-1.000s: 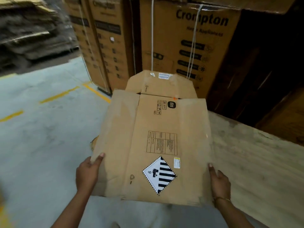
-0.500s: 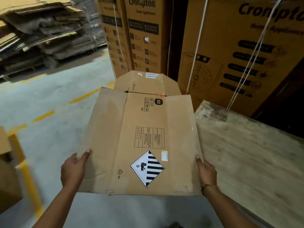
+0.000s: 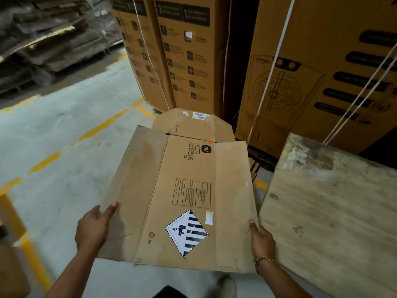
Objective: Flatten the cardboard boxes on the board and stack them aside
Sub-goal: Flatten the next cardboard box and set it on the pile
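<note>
Flattened brown cardboard box [image 3: 189, 190], black-striped diamond label and mi logo on top, flaps splayed; left hand [image 3: 94, 226] and right hand [image 3: 261, 237] each pinching a side edge.

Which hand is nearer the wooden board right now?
Right. The right hand grips the right edge of the flattened box, just beside the wooden board; the left hand holds the opposite edge, farther away.

The flattened box [image 3: 182, 190] is plain brown cardboard, matt and creased, with a smooth paper label [image 3: 186, 232] stuck on. Beside it the bench [image 3: 333, 211] is bare wood, rough-grained and stained. The floor [image 3: 64, 147] is dull grey concrete. The bracelet [image 3: 263, 259] looks like shiny metal.
</note>
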Demonstrator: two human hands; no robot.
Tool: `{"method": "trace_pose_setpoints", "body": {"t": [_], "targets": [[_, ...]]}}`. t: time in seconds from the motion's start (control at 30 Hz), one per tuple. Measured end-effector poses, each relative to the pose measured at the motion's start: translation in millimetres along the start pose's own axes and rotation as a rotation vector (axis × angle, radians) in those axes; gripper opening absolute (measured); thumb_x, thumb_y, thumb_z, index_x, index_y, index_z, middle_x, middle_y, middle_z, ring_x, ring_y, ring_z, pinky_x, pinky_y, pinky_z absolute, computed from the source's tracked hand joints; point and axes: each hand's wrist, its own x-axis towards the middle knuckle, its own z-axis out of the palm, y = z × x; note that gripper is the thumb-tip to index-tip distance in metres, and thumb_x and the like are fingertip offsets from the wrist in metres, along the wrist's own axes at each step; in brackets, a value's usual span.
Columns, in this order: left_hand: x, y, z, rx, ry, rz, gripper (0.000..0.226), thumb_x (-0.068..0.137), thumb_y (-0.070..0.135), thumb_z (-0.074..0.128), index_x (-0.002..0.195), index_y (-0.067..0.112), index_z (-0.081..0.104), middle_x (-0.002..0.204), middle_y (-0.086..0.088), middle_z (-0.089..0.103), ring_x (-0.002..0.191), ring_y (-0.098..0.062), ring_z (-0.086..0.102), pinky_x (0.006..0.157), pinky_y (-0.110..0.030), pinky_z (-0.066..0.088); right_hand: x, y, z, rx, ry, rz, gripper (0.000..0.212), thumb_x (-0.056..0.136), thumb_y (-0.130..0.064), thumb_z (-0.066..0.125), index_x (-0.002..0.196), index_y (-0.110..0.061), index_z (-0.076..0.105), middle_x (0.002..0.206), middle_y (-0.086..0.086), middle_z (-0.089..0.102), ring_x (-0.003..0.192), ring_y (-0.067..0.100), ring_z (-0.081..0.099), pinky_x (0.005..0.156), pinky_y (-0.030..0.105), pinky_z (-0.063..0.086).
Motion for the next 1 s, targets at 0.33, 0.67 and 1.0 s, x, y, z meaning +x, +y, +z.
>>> {"method": "trace_pose_setpoints", "body": {"t": [0.33, 0.67, 1.0], "targets": [[166.0, 42.8, 80.5, 0.124, -0.316, 0.154, 0.065, 0.081, 0.079, 0.046, 0.083, 0.016, 0.063, 0.083, -0.009, 0.065, 0.077, -0.033, 0.060, 0.072, -0.048, 0.051, 30.4, -5.2, 108.5, 0.054, 0.153, 0.309, 0.052, 0.095, -0.054, 0.052, 0.114, -0.010, 0.072, 0.111, 0.017, 0.070, 0.102, 0.036, 0.062, 0.095, 0.043, 0.049], [302.9, 64.8, 254.2, 0.215, -0.587, 0.245, 0.058, 0.086, 0.073, 0.048, 0.088, 0.017, 0.064, 0.091, -0.012, 0.070, 0.086, -0.037, 0.063, 0.083, -0.051, 0.054, 145.7, 16.9, 190.2, 0.020, 0.332, 0.462, 0.052, 0.099, -0.042, 0.054, 0.127, 0.001, 0.062, 0.129, 0.027, 0.060, 0.118, 0.044, 0.054, 0.096, 0.047, 0.041], [384.8, -3.5, 476.8, 0.238, -0.640, 0.295, 0.057, 0.090, 0.065, 0.055, 0.101, 0.010, 0.065, 0.108, -0.018, 0.068, 0.099, -0.041, 0.062, 0.085, -0.046, 0.048, 303.4, 130.4, 282.8, -0.157, 0.190, 0.522, 0.042, 0.107, -0.023, 0.038, 0.136, 0.004, 0.051, 0.141, 0.025, 0.050, 0.130, 0.039, 0.046, 0.096, 0.033, 0.037]]}}
